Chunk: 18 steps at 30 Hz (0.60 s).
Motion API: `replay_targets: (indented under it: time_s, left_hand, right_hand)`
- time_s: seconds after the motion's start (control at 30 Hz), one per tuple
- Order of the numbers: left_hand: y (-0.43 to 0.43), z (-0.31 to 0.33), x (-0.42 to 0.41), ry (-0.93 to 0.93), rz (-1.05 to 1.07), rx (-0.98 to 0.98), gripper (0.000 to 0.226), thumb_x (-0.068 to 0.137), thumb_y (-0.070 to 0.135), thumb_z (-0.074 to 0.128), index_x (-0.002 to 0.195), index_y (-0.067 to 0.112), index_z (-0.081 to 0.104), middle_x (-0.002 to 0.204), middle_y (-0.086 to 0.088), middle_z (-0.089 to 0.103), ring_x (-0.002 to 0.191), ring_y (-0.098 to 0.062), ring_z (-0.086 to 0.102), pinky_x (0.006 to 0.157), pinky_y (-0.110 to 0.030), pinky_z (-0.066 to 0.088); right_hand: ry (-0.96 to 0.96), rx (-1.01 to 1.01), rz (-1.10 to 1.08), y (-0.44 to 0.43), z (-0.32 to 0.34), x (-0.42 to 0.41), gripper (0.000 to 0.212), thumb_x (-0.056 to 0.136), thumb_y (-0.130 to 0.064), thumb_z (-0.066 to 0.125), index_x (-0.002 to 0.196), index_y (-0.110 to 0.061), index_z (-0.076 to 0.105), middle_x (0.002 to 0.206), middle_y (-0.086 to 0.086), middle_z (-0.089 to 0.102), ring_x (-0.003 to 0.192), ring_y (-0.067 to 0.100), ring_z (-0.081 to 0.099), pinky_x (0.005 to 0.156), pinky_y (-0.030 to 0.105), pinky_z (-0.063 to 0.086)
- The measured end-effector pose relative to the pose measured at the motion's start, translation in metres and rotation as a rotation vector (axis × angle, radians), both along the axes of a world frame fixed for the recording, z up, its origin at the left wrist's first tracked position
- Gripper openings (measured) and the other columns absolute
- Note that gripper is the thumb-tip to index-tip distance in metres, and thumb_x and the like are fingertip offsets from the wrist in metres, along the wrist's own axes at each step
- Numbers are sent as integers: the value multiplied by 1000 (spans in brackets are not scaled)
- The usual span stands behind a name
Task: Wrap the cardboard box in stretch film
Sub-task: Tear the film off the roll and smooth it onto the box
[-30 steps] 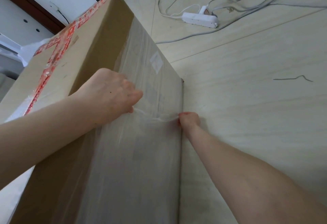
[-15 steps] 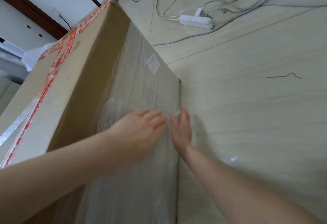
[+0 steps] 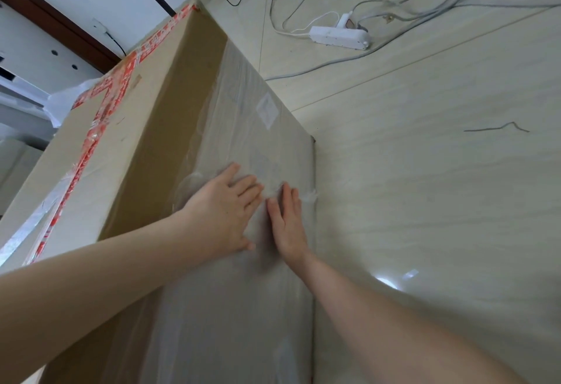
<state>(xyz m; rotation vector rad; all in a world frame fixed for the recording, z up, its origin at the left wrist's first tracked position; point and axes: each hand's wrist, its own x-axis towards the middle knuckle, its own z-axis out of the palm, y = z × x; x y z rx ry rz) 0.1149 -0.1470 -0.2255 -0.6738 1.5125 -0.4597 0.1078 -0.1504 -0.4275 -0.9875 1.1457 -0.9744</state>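
Note:
A tall cardboard box [image 3: 136,153] with red printed tape along its top stands on the floor. Clear stretch film [image 3: 243,116] covers its lower side, cloudy and wrinkled, with a white label under it. My left hand [image 3: 226,212] lies flat on the film, fingers spread. My right hand [image 3: 288,221] presses flat beside it, close to the box's bottom edge. A bunched white wisp of film [image 3: 308,197] sits just past my right fingertips. Neither hand holds anything.
The pale wood-pattern floor [image 3: 425,201] spreads to the right. A white power strip [image 3: 340,37] with grey and white cables lies at the top. A thin grey wire scrap [image 3: 498,128] lies further right. Crumpled white plastic [image 3: 65,101] shows behind the box.
A second ago both hands pinched a twisted strand of film between them. They let go, opened flat and slid up the filmed side; the view came a little closer.

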Motion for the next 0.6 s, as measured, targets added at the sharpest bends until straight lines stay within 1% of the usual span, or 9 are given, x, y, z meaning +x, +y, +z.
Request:
replay_targets:
  time_s: [0.07,0.23,0.4,0.5,0.6]
  left_hand:
    - [-7,5,0,-15,-8,-12,82,95,63,14,152,8,-6,160,-10,-10,148,-24,-8,117,-51,-8]
    - [-23,19,-1,-37,-13,-57,81,93,65,9,151,12,-9,160,-6,-13,147,-23,-12,117,-50,-8]
    - [-28,23,-1,-18,-1,-78,78,93,63,6,151,14,-10,159,-5,-14,147,-25,-13,117,-51,-8]
    - [-28,21,-1,-2,1,-110,77,94,62,5,152,13,-9,160,-6,-13,147,-25,-13,117,-51,-8]
    - [-29,26,-4,96,-17,-194,73,97,55,7,152,7,-2,160,-12,-6,148,-27,-6,119,-48,-2]
  right_hand:
    - [0,27,2,-10,-6,0,61,101,-42,31,152,-17,9,161,3,1,148,17,-7,117,26,-8]
    - [-62,155,-28,-36,-21,-5,62,101,-43,30,152,-13,9,161,4,1,148,17,-5,117,29,-6]
    - [-66,174,-25,-63,-36,-12,60,102,-42,26,152,-12,10,161,4,5,148,17,0,118,29,-2]
    - [-98,179,-24,-83,-39,-21,59,103,-39,26,151,-6,16,159,9,14,147,20,10,120,32,6]
    - [-94,231,-167,-96,-40,-32,60,102,-38,31,149,-3,20,157,15,20,145,25,21,119,37,16]
